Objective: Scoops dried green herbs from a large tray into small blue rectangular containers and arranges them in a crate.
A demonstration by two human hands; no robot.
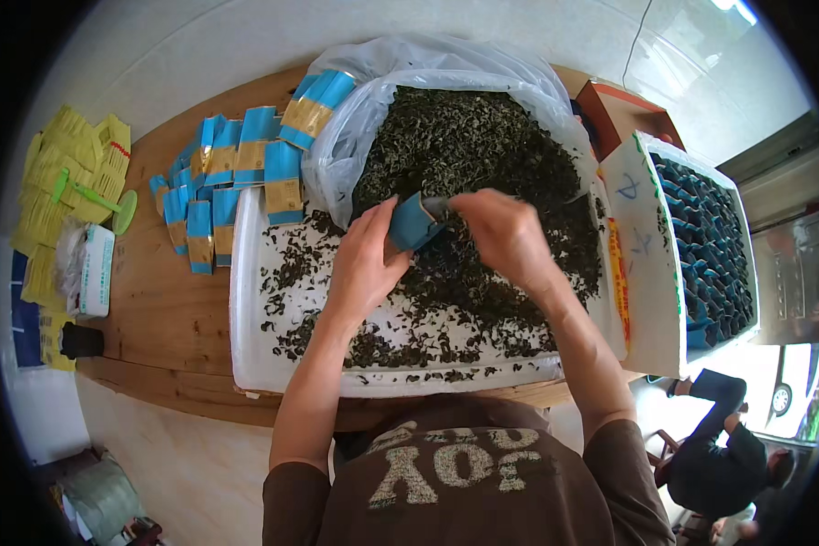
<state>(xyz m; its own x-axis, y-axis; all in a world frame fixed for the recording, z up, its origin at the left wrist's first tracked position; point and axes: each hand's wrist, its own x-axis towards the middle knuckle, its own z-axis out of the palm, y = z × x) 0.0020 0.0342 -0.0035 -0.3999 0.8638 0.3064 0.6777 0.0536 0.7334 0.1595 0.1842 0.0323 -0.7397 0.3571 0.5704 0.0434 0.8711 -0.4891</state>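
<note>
My left hand [367, 258] holds a blue paper packet [413, 224] tilted, with its mouth towards my right hand. Blurred by motion, my right hand [504, 228] is curled around a small grey utensil [437, 205], perhaps a scoop, at the packet's mouth. Below both hands, dark dried tea leaves [474, 140] spill from a clear plastic bag [338, 147] into a white foam tray [252, 300]. Several blue and gold packets [254, 145] lie in a cluster left of the bag, a few overlapping the tray's corner.
On the right stands a white foam box [645, 273] filled with dark blue packets [706, 252], near an orange-brown cardboard box [618, 119]. Left on the wooden table [157, 300] are yellow packs [61, 164], a green plastic stand [124, 211] and a black cup [82, 340]. A person [716, 464] sits at lower right.
</note>
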